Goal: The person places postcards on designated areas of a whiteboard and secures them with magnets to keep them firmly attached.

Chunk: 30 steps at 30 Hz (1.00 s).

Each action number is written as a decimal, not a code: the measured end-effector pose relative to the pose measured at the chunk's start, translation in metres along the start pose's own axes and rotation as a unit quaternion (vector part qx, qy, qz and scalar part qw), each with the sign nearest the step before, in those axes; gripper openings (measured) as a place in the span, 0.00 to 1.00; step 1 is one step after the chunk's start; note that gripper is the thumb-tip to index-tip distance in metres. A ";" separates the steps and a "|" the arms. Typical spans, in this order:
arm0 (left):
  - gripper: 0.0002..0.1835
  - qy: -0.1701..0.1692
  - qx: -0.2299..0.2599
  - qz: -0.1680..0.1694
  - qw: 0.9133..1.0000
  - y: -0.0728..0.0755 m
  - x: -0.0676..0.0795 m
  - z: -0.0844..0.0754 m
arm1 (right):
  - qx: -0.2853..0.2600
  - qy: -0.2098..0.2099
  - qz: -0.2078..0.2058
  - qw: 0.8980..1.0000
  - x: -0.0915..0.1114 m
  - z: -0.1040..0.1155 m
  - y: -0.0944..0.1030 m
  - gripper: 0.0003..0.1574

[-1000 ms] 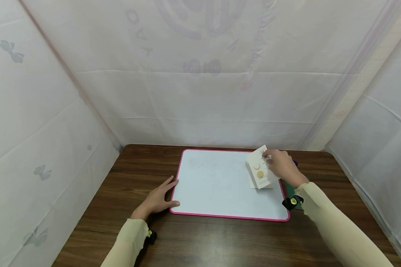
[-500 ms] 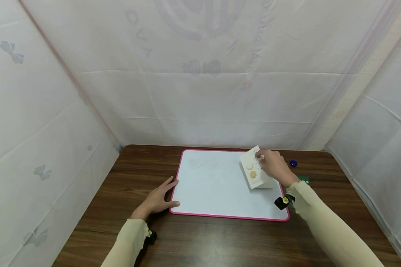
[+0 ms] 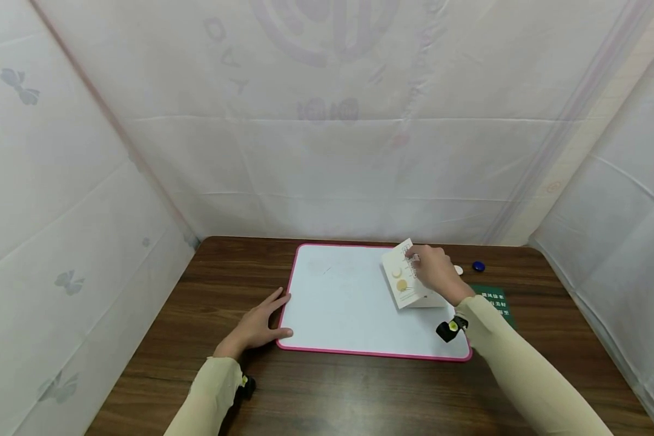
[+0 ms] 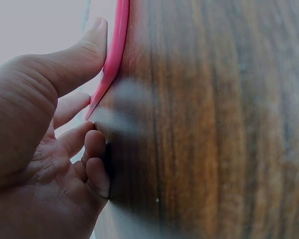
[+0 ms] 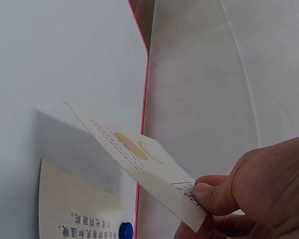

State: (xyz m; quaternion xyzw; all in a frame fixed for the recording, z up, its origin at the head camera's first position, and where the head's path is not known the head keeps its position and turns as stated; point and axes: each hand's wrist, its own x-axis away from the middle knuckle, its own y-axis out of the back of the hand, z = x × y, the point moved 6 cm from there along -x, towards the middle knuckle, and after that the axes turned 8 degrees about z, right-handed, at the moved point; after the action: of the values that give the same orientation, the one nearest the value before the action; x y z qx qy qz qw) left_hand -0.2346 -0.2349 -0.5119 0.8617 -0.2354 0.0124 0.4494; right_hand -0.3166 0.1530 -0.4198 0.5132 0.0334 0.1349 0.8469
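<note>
A wooden table [image 3: 332,393] bears the pink-edged whiteboard [image 3: 338,303]. At the whiteboard's left edge rests the left hand [image 3: 255,325], fingers spread wide; over the whiteboard's right part, the right hand [image 3: 438,270] pinches a tilted cream card [image 3: 398,277]. Right of the whiteboard lie a green card [image 3: 498,298] and a blue disc [image 3: 478,266].

Held card [image 3: 399,275] farther left, green card [image 3: 495,298] less hidden, apparent disc [image 3: 459,270] revealed
</note>
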 end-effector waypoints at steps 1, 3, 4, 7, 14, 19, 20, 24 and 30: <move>0.47 0.000 0.000 0.000 1.000 0.000 0.000 0.000 | 0.003 0.004 -0.002 1.000 -0.001 0.001 -0.002 0.18; 0.47 0.000 -0.001 -0.001 1.000 0.000 0.000 0.000 | 0.008 0.010 -0.007 1.000 -0.003 0.003 -0.004 0.18; 0.47 -0.001 -0.001 -0.001 1.000 0.000 0.000 0.000 | 0.008 0.011 -0.006 1.000 -0.004 0.004 -0.006 0.18; 0.47 -0.002 -0.002 -0.001 1.000 -0.001 0.000 -0.001 | -0.007 0.010 0.000 1.000 -0.007 0.006 -0.011 0.18; 0.47 0.005 -0.003 0.000 1.000 -0.001 -0.001 -0.002 | -0.021 0.020 -0.009 1.000 -0.016 0.015 -0.022 0.18; 0.47 0.001 -0.006 0.000 1.000 -0.002 -0.002 -0.002 | -0.011 0.037 -0.025 0.999 -0.022 0.024 -0.028 0.17; 0.47 0.000 -0.007 0.001 1.000 -0.002 -0.002 -0.002 | -0.009 0.037 -0.025 0.999 -0.023 0.025 -0.030 0.17; 0.47 -0.005 -0.004 0.002 1.000 -0.004 -0.002 -0.003 | -0.017 0.025 -0.018 0.999 -0.026 0.027 -0.038 0.17; 0.47 -0.005 -0.001 0.002 1.000 -0.004 -0.001 -0.004 | -0.038 0.014 -0.017 0.999 -0.028 0.030 -0.044 0.17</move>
State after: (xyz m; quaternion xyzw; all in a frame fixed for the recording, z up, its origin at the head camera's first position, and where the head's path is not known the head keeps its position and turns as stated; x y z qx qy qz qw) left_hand -0.2331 -0.2294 -0.5127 0.8607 -0.2396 0.0092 0.4491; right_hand -0.3295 0.1006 -0.4467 0.4780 0.0482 0.1290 0.8675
